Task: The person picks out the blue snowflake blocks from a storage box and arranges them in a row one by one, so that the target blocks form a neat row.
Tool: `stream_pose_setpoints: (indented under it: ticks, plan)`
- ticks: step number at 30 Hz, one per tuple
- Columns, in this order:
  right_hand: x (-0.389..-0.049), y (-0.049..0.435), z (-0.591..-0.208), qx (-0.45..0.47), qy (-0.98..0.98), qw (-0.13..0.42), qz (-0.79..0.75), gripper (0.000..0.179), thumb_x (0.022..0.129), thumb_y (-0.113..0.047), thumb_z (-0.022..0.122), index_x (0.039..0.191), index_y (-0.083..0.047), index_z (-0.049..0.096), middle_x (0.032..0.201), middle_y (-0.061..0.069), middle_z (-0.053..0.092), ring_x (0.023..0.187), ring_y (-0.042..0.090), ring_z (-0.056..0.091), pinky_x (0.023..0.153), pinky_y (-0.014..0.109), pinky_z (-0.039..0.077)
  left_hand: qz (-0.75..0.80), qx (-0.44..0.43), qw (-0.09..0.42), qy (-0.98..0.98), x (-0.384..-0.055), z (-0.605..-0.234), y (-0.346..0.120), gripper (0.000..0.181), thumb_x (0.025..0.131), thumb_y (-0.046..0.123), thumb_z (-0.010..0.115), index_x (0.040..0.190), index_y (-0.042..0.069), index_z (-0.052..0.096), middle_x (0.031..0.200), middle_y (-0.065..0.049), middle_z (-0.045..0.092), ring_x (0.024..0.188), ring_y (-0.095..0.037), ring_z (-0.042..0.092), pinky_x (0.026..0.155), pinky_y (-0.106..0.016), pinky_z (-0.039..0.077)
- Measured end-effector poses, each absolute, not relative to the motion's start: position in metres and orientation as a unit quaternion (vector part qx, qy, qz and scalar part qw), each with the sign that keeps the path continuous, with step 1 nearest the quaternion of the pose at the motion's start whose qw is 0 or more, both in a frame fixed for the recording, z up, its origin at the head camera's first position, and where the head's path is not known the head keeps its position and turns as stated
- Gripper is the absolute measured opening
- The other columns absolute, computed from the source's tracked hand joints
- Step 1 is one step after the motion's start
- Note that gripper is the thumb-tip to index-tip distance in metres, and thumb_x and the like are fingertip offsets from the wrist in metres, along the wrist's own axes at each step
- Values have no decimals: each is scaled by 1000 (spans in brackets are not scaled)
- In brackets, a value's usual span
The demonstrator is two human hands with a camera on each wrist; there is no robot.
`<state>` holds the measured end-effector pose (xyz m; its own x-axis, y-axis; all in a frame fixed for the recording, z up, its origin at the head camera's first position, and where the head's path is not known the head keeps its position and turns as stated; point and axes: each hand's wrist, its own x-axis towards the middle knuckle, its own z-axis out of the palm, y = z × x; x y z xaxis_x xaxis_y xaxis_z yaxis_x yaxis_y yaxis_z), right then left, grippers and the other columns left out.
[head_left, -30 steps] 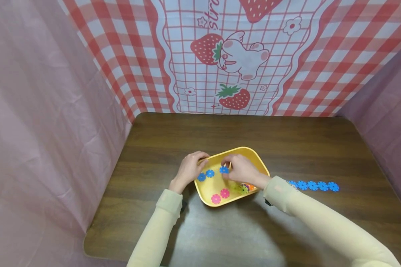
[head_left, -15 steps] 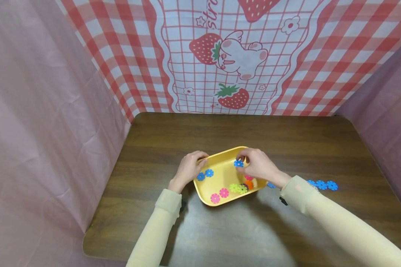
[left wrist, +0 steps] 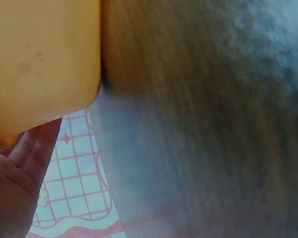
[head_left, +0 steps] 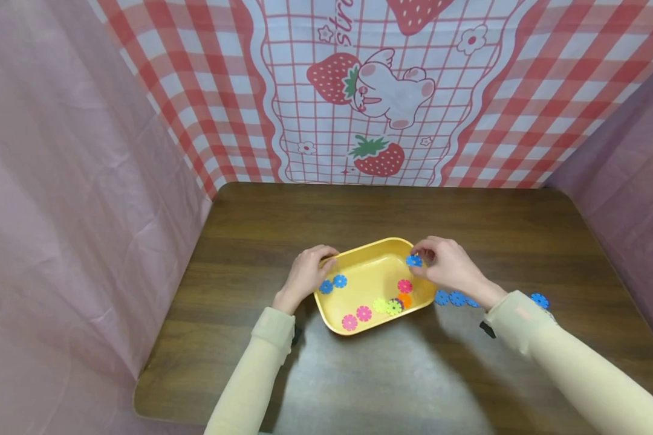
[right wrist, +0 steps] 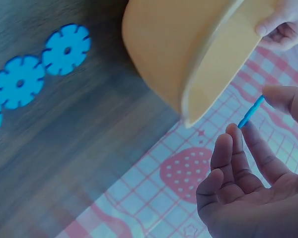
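Note:
A yellow plastic tub (head_left: 366, 279) stands on the table. My left hand (head_left: 305, 275) holds its left end, thumb inside the rim; in the left wrist view the fingers (left wrist: 39, 148) lie against its outer wall. Between thumb and fingertips, my right hand (head_left: 454, 266) pinches a blue notched plastic disc (head_left: 414, 261) at the tub's far right corner. The right wrist view shows this disc (right wrist: 251, 111) edge-on. Inside the tub lie two blue discs (head_left: 340, 281), several pink discs (head_left: 364, 313), yellow-green discs (head_left: 394, 307) and an orange disc (head_left: 405, 300).
Right of the tub, a row of blue discs (head_left: 457, 298) lies on the brown wooden table (head_left: 283, 217), partly hidden by my right forearm. A strawberry-print cloth (head_left: 381, 109) hangs behind the table. Pink curtains (head_left: 87, 181) hang at both sides.
My right hand has lifted the blue disc from the tub's middle and carried it right, to the right rim. The left hand stays on the tub.

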<state>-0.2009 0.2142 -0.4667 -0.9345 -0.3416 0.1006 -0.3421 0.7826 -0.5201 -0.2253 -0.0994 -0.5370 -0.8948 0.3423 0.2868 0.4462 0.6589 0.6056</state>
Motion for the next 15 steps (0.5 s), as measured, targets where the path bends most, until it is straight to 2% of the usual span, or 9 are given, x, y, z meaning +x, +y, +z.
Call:
stream_pose_setpoints:
  ticks: [5,15]
  plan:
    - [-195,228,-464,165,-946,-2,279,30,79,-17,84,102,-4,72,86,5,63,76,22,53,68,37,47,-352,-217,74,-907,-225,-536,-99,12,95,13,70,105,10,75,104,-4,72,97,-22,68,87,-40,52]
    - [-188,261,-462,158,-947,39,276,30,78,-16,85,102,-3,72,89,6,65,77,23,55,67,37,48,-354,-215,72,-907,-225,-537,-99,13,95,13,70,106,10,75,105,-4,72,98,-23,68,87,-40,52]
